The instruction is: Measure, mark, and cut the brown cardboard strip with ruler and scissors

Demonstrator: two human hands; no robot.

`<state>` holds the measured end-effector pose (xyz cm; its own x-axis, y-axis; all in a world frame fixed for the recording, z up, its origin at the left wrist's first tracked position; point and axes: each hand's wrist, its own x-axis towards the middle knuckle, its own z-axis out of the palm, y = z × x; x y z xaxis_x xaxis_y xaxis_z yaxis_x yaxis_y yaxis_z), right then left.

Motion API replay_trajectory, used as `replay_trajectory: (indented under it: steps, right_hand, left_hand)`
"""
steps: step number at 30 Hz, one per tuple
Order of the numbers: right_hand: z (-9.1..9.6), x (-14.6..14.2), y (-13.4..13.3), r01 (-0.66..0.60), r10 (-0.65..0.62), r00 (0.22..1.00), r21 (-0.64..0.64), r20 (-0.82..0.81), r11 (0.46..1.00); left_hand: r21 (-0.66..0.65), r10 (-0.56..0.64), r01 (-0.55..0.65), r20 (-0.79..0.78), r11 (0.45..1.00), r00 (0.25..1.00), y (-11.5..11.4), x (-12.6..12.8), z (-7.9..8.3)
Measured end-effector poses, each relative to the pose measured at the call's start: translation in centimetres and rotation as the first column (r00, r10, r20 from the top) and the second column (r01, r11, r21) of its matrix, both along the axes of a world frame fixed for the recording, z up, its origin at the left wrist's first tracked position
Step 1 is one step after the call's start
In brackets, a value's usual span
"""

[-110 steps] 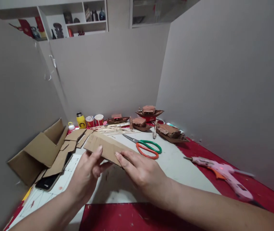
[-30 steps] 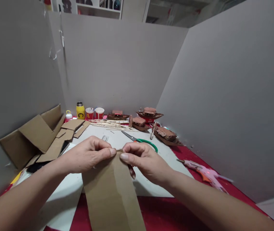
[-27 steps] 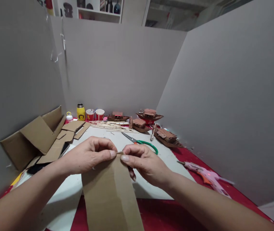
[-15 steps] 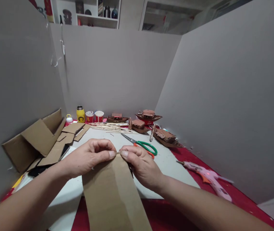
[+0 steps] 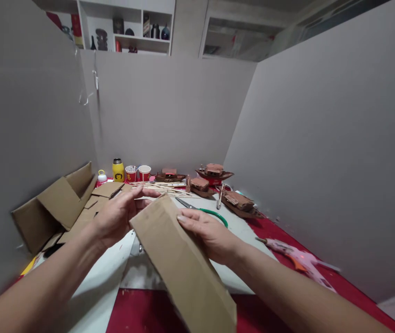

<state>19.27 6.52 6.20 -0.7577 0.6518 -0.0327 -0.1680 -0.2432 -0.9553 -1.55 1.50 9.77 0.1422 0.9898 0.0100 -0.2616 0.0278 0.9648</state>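
From my remote seat I watched both bare hands at a long cardboard strip (image 5: 183,263), which was lifted clear of the white mat (image 5: 93,291) and tilted, its far end up between the hands and its near end running down toward the bottom edge of the view. The right hand (image 5: 208,234) held it at the right edge, fingers (image 5: 187,219) laid flat and close together on the upper face; the thumb was hidden beneath. The left hand (image 5: 117,215) sat at the strip's far left corner with its fingers stretched out loosely rather than curled, and I could not tell whether they actually touched the board. Just beyond the right hand lay scissors (image 5: 214,213) with a green handle, partly covered by the strip. A pink glue gun (image 5: 301,260) rested well to the right on the red table cover (image 5: 138,314). At the back stood brown model boats (image 5: 239,201), a scatter of thin wooden sticks (image 5: 159,186), two paper cups (image 5: 144,172) and a yellow bottle (image 5: 117,170). A flattened cardboard box (image 5: 53,208) leaned against the grey partition on the left.
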Motion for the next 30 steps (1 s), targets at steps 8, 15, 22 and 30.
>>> replay_trajectory:
  steps: [8,15,22,30]
  right_hand:
    - [-3.0,-1.0,-0.1,-0.524,0.457,0.842,-0.233,-0.286,0.819]
    - [-3.1,-0.4,-0.6,-0.467,0.454,0.884,-0.227,-0.110,0.855]
    - [0.2,1.7,-1.0,-0.111,0.118,0.986,0.066,-0.115,0.992]
    - [-0.5,2.6,-1.4,0.006,-0.008,1.000,0.155,0.012,0.988]
  left_hand:
    - [0.174,-0.131,0.108,0.127,0.979,0.983,-0.9,3.1,-1.9]
    - [0.174,0.050,-0.065,0.086,0.983,0.995,-2.1,3.9,-2.3]
    - [0.338,0.436,-0.363,-0.174,0.868,0.883,-2.8,2.8,-1.0]
    - [0.269,0.371,-0.333,-0.105,0.904,0.923,-1.5,3.0,-1.9]
